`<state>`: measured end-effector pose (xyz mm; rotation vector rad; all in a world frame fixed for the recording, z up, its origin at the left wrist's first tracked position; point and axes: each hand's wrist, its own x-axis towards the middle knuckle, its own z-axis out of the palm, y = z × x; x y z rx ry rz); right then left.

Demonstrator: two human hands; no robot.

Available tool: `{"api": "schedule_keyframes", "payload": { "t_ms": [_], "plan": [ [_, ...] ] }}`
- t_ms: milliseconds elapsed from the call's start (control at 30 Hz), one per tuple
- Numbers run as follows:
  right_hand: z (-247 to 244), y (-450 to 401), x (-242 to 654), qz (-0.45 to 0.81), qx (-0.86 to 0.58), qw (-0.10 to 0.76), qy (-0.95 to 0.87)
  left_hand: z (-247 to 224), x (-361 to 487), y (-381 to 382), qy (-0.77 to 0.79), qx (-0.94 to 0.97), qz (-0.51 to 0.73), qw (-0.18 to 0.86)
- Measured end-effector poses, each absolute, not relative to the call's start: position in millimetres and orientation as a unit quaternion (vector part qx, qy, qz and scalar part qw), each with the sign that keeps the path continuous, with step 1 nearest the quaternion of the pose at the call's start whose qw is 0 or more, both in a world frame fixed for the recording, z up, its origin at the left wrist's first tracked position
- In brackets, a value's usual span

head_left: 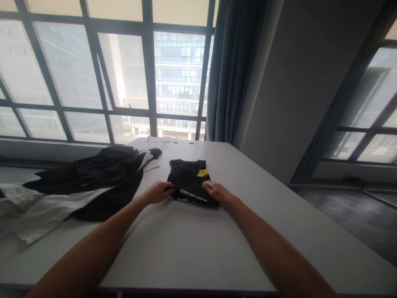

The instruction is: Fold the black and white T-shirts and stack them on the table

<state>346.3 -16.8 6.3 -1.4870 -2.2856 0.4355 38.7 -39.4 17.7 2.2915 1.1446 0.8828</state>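
Observation:
A folded black garment (189,184) lies on the white table in front of me. It bears white lettering that reads upside down from here and a yellow patch near its far right side. My left hand (159,191) is closed on its left edge, with dark cloth between thumb and fingers. At the right edge, the fingers of my right hand (216,191) lie over the cloth and grip it; the thumb is mostly hidden. The near edge of the garment looks slightly uneven.
A loose heap of black and white clothes (93,174) spreads over the table's left side. Papers (150,142) lie at the far end of the white table (189,252). Beyond are large windows (124,70), a grey-blue curtain (231,74) and a pillar (288,82).

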Motion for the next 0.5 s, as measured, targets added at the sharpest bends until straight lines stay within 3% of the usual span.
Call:
{"api": "schedule_keyframes", "payload": {
  "t_ms": [133,300,400,500],
  "plan": [
    [32,-39,349,0.261,-0.419,0.171,-0.853,15,50,-37,0.464,0.763,0.411,0.183],
    [38,-44,351,0.168,-0.471,0.194,-0.844,16,52,-35,0.467,0.733,0.455,0.192],
    [32,-32,360,0.141,-0.488,0.258,-0.822,16,47,-36,0.413,0.769,0.432,0.226],
    [28,-21,369,0.133,-0.492,0.367,-0.778,14,41,-37,0.366,0.826,0.333,0.271]
  ]
}}
